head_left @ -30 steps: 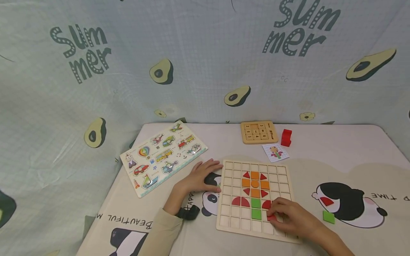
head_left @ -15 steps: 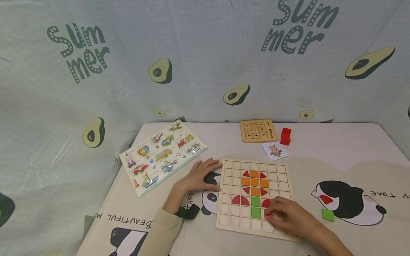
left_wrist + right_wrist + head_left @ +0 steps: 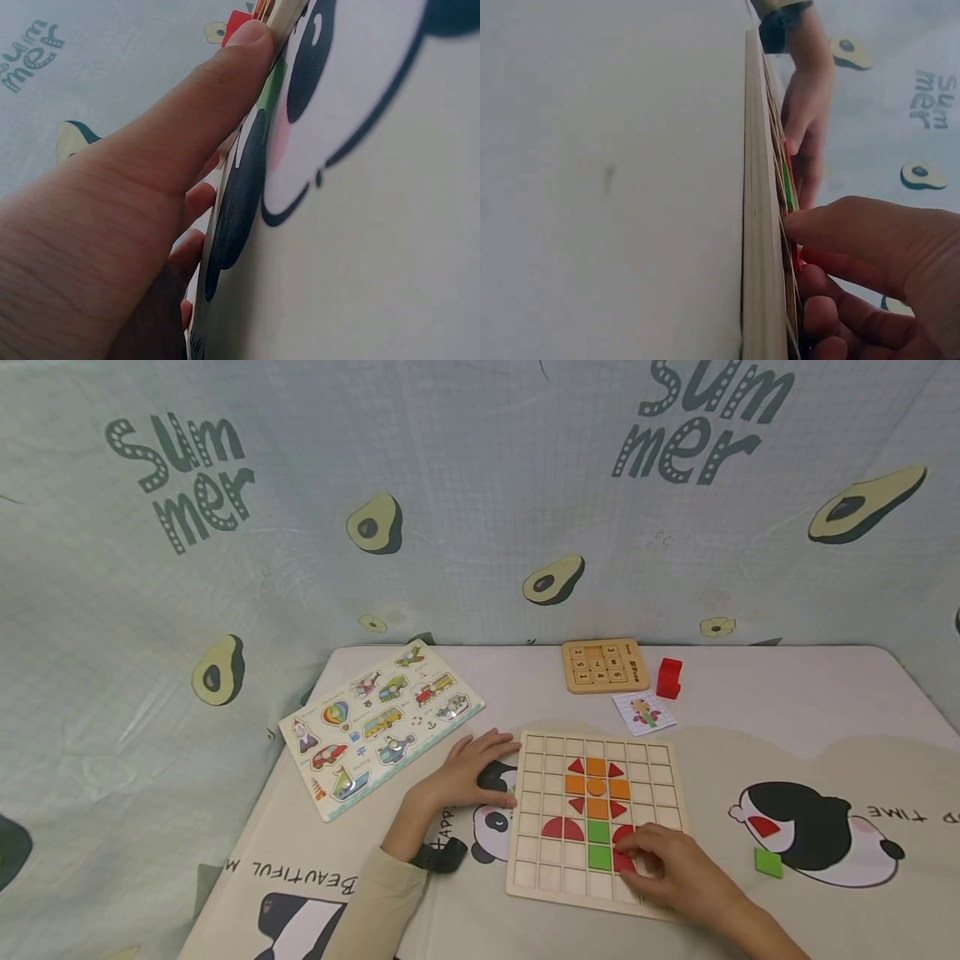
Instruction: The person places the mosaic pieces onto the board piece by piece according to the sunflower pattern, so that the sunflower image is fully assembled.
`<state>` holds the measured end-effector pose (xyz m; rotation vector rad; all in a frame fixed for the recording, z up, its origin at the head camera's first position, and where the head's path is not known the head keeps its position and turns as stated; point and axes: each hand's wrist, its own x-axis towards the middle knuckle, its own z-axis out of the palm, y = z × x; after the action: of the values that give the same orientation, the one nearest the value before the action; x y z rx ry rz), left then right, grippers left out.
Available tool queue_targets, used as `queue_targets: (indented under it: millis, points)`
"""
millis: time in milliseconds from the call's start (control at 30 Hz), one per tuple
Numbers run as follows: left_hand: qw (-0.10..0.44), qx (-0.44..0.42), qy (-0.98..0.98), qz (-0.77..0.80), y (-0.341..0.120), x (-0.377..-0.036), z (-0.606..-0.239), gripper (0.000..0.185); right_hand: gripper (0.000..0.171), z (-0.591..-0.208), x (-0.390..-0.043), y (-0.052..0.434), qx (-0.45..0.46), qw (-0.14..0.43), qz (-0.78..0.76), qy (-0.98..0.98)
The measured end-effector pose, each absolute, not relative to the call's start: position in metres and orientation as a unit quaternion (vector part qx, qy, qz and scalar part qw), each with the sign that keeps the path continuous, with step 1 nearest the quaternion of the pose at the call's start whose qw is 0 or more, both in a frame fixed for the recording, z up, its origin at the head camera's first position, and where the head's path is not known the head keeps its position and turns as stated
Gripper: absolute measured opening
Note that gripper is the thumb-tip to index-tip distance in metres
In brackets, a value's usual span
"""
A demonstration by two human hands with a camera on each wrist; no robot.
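Note:
A square wooden grid board [image 3: 551, 893] lies in front of me, with orange squares, an orange circle, red triangles, green squares [image 3: 599, 857] and red rounded pieces [image 3: 562, 830] set in its cells. At its lower right, my right hand [image 3: 675, 870] pinches a red rounded piece [image 3: 623, 862] between thumb and index finger, down at a cell beside the lower green square. The right wrist view shows that thumb [image 3: 840, 225] against the board's edge. My left hand [image 3: 468, 774] rests at the board's left edge with fingers spread, its thumb [image 3: 232, 60] touching the rim.
A picture puzzle board [image 3: 382, 727] with vehicles lies at the left. Behind the grid board are a wooden number slide puzzle [image 3: 606, 667], a pattern card [image 3: 644, 713] and a red block [image 3: 669, 678]. A loose green square [image 3: 768, 862] lies to the right on the printed tablecloth.
My right hand has shifted slightly left with the red rounded piece, which now lies flatter in the cell beside the lower green square. The left hand stays at the board's edge.

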<state>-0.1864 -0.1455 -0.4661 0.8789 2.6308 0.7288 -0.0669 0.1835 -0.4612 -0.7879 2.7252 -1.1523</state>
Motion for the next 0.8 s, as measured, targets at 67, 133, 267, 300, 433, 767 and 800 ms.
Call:
queue_targets:
  millis: [67,133,267,300,433,767,800]
  points:
    - [0.137,0.303,0.909,0.252,-0.1456,-0.1864,-0.4662,0.083,0.021,-0.4606,-0.0661,0.1827,-0.251,0.038,-0.383,0.888]
    - [0.138,0.302,0.909,0.252,-0.1457,-0.1863,-0.4662,0.083,0.02,-0.4602,-0.0657,0.1821,-0.245,0.039,-0.387,0.888]
    - [0.137,0.302,0.909,0.253,-0.146,-0.1863,-0.4662,0.083,0.021,-0.4581,-0.065,0.1805,-0.224,0.056,-0.397,0.888]
    - [0.137,0.302,0.909,0.253,-0.1461,-0.1865,-0.4664,0.083,0.022,-0.4575,-0.065,0.1802,-0.22,0.061,-0.399,0.888]
    - [0.136,0.302,0.909,0.252,-0.146,-0.1873,-0.4682,0.083,0.024,-0.4563,-0.064,0.1792,-0.203,0.07,-0.405,0.889]
    - [0.138,0.302,0.909,0.251,-0.1466,-0.1866,-0.4654,0.084,0.029,-0.4654,-0.064,0.1799,-0.266,0.002,-0.443,0.856]
    - [0.138,0.303,0.909,0.251,-0.1465,-0.1865,-0.4651,0.084,0.028,-0.4656,-0.0642,0.1801,-0.267,0.006,-0.448,0.853]
